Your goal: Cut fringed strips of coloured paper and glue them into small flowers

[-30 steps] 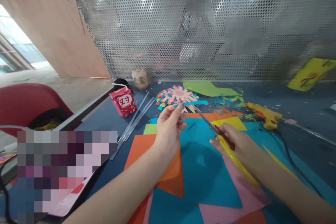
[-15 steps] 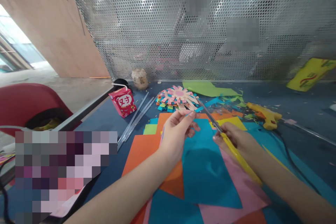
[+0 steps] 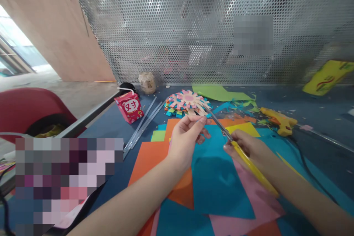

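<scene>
Over the middle of the bench (image 3: 105,118), the left hand (image 3: 184,138) pinches a small blue strip (image 3: 208,115) between thumb and forefinger, its other fingers loosely curled; only a short end shows past the fingertips. The right hand (image 3: 246,147) is closed round the yellow-handled scissors (image 3: 254,171), whose blades look nearly together and point away, just beside that end. Whether they touch it, I cannot tell.

The step in hand looks like trimming the strip. Another cut would call for a steady left pinch, the blades opened and lined up across the strip, and fingertips kept clear, as little paper is left to grip.

Below the hands lie overlapping sheets: a large blue sheet (image 3: 221,177), an orange sheet (image 3: 146,158) and a pink sheet (image 3: 257,195). Beyond the strip sit fringed paper flowers (image 3: 189,97), with blue scraps (image 3: 225,106) to their right and a yellow glue gun (image 3: 284,122) farther right.
</scene>
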`<state>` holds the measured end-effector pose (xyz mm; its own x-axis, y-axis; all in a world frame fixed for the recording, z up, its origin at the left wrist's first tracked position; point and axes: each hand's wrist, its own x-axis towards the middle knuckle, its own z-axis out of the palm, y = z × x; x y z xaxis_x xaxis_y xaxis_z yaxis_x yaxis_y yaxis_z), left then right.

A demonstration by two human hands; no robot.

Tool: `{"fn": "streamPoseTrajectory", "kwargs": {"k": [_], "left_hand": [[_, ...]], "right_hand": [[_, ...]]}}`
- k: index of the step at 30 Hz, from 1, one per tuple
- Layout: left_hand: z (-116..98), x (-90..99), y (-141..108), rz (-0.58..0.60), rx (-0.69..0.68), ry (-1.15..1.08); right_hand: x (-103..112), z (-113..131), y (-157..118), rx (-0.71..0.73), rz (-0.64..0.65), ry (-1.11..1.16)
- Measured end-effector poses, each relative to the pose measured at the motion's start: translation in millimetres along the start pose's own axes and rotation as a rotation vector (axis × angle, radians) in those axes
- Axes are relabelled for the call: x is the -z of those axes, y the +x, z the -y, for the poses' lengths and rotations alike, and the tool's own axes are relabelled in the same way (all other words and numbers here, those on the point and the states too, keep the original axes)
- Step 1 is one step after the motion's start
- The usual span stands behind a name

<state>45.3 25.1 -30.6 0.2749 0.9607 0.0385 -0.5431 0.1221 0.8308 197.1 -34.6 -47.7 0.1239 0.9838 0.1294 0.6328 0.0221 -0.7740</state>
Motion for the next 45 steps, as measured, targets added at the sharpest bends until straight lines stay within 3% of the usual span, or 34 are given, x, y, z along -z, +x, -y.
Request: {"fn": "streamPoseTrajectory", "kwargs": {"k": [7,13,23,28,36,39,45], "left_hand": [[-0.5,1.0,0.6,-0.006,-0.01,0.015],[-1.7,1.0,2.0,-0.016,-0.016,0.045],[-1.9,2.5,3.5,-0.013,-0.047,0.169],[-1.3,11.1,10.0,0.062,-0.104,0.421],[1.6,29.3,21.6,0.418,-0.311,0.968],[-3.6,36.8,27.9,0.407,-0.367,1.085],[-7.5,53.9,40.0,0.231,-0.359,1.332]], "right_hand": [[2.4,-8.2,4.3,0.011,0.087,0.016],[-2.4,-6.0,0.4,0.002,-0.012,0.036],[-3.5,-7.7,1.5,0.006,-0.039,0.043],[-1.5,-8.4,2.3,-0.001,-0.046,0.05],[-0.6,-11.9,4.7,-0.005,-0.056,0.059],[-1.7,-13.6,5.8,0.009,-0.063,0.058],[-1.4,-8.2,4.6,0.027,-0.074,0.063]]}}
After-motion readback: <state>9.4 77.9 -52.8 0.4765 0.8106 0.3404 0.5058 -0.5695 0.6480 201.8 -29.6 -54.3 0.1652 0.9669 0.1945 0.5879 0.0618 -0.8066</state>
